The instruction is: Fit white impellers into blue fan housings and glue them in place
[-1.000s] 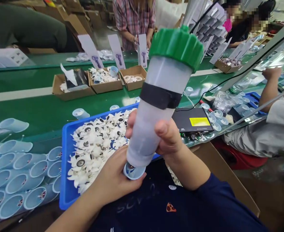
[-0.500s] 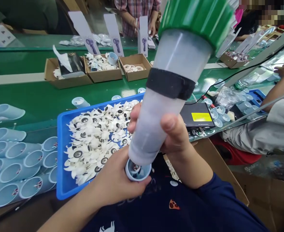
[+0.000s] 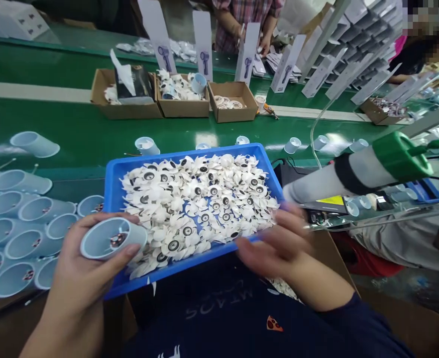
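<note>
My left hand (image 3: 81, 268) is closed around a light-blue plastic cup-shaped housing (image 3: 139, 237), tilted with its mouth toward me. Inside the housing sits a small motor with copper windings (image 3: 118, 239). My right hand (image 3: 279, 243), smeared by motion, has its fingers apart and nothing visible in them. It is over the right edge of a blue tray (image 3: 109, 194) full of white fan blades (image 3: 204, 199). Just beyond that hand, a frosted cylindrical tool (image 3: 312, 185) with a green cap and black band hangs tilted.
Many light-blue housings (image 3: 42, 209) lie stacked at the left. Across the green bench (image 3: 73, 124) stand cardboard boxes of parts (image 3: 234, 114) and upright white packaging boxes (image 3: 204, 40). A black device (image 3: 290, 174) sits right of the tray. Other people are beyond and at right.
The green-capped tool has left my right hand and swung right, away from the housing. My left hand has carried the housing left, over the tray's left side. The view has shifted too.
</note>
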### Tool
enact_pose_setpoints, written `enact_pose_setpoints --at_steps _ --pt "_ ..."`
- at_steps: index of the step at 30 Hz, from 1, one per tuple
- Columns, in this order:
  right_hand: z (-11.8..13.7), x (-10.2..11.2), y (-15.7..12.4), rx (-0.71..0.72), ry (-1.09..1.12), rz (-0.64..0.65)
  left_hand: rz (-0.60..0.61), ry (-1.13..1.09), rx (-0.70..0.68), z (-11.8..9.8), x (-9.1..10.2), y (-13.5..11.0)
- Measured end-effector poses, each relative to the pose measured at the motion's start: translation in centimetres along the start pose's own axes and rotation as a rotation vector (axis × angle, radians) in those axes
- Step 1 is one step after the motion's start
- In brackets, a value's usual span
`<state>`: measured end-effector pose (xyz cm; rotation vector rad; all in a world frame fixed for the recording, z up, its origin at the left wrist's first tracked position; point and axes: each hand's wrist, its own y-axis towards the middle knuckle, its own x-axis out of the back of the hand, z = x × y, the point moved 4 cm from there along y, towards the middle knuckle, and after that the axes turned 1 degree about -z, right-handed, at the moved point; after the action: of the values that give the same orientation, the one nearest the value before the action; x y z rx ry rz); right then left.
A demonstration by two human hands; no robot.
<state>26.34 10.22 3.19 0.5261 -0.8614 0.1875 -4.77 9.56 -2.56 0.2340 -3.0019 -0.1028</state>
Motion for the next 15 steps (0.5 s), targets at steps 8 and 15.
enact_pose_setpoints --at_steps 8,15 --pt "-2.3 -11.4 7.5 0.061 -0.454 0.668 0.044 -0.004 -0.028 0.6 -0.7 0.2" --pt "-1.3 -10.4 7.2 -0.094 -0.318 0.645 0.032 0.007 -0.035 1.1 -0.4 0.2"
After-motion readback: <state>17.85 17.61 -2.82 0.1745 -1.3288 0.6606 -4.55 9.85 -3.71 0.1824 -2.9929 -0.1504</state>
